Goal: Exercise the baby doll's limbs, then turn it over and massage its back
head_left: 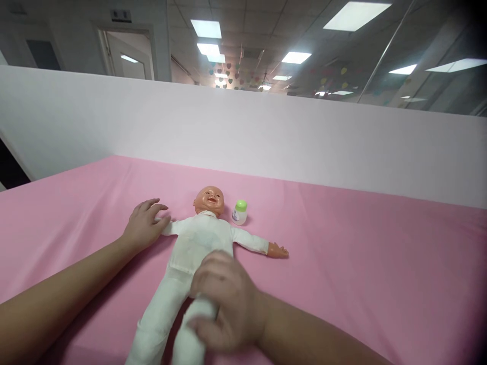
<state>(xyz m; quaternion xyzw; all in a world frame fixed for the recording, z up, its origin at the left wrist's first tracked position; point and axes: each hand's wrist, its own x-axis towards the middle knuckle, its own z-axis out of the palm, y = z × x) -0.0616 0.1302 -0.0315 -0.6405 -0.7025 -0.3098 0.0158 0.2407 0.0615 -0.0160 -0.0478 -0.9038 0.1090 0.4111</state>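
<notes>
A baby doll (pixel 205 238) in a white cloth suit lies on its back with its arms spread and its head toward the far side. My left hand (pixel 146 223) is at the doll's arm on the left, with the thumb and fingers around its end, so the doll's hand there is hidden. Over the doll's leg on the right, my right hand (pixel 232 304) is curled around the upper part, blurred by motion. A small clear jar (pixel 239 215) with a green lid stands beside the doll's head. The doll's feet fall outside the view.
A pink cloth (pixel 361 263) with soft folds covers the surface under the doll. Behind it runs a low white partition (pixel 266 137). Beyond that are a doorway (pixel 127 56), a glass panel and lit ceiling lamps.
</notes>
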